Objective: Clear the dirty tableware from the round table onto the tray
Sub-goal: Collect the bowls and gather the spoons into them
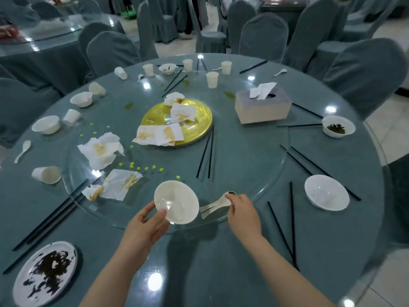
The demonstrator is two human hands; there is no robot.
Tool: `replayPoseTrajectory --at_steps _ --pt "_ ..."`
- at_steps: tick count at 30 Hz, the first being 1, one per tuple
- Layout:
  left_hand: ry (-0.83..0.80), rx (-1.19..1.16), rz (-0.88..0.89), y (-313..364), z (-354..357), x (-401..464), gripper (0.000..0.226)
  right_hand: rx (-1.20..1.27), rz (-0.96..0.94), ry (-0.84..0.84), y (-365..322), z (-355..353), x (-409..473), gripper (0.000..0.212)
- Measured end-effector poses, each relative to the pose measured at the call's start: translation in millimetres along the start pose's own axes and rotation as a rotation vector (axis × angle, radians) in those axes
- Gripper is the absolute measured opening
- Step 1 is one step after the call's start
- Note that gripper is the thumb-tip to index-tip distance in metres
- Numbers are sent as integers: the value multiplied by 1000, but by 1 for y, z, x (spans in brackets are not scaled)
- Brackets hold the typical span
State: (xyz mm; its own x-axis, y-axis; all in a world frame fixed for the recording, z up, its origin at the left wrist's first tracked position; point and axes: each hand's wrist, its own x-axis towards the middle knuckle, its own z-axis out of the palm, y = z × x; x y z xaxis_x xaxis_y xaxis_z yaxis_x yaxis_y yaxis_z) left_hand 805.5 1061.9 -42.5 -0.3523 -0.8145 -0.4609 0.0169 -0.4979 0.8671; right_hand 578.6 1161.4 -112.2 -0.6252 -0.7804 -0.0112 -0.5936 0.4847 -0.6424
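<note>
Cool, fairly dim indoor light falls from overhead. Round white glare spots dot the round glass turntable (254, 165) and the teal tabletop (221, 273), brightest at bottom centre and along the top rim. Soft dark shadows lie under the two bare forearms in the lower middle. The wide lens bends the table's edge and stretches the frame corners. The grey-covered chairs (263, 34) along the top look soft and blurred; the centre is sharper.

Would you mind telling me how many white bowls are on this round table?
6: one gripped by the left hand at the near edge, one near right, one far right holding greens, two at left, one at the far side.
</note>
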Motion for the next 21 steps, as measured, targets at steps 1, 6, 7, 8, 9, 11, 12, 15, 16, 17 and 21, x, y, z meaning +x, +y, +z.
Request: replayPoseTrajectory --at_steps 1,6,7,8,9,11,12,15,16,17,21 --pt "-2 -7 -5 -1 0 2 34 49 28 41 5 -6 -2 33" --pt "-69 10 -33 -9 9 7 66 289 366 208 49 -49 -9 17" --pt "-84 13 -39 -11 13 9 66 306 452 235 62 -59 -10 16" --pt "-97 15 -43 -13 16 11 62 341 534 252 74 -67 -10 18" --pt "-110 19 -47 -15 20 13 56 421 620 268 85 -75 -9 21" --pt "-133 28 -56 -18 29 15 48 742 821 318 103 -91 -4 30" --pt "-143 28 -64 -18 34 16 48 944 912 337 111 -98 -1 33" --pt "-167 20 -79 -18 44 16 48 1286 1034 365 132 -114 8 40" --pt "-181 23 -83 -18 46 16 48 1304 1046 364 136 -117 11 38" --pt "-196 29 -86 -17 48 16 48 1295 1055 362 138 -120 14 33" --pt "-226 40 -81 -13 52 16 49 1140 1063 329 119 -117 18 20"
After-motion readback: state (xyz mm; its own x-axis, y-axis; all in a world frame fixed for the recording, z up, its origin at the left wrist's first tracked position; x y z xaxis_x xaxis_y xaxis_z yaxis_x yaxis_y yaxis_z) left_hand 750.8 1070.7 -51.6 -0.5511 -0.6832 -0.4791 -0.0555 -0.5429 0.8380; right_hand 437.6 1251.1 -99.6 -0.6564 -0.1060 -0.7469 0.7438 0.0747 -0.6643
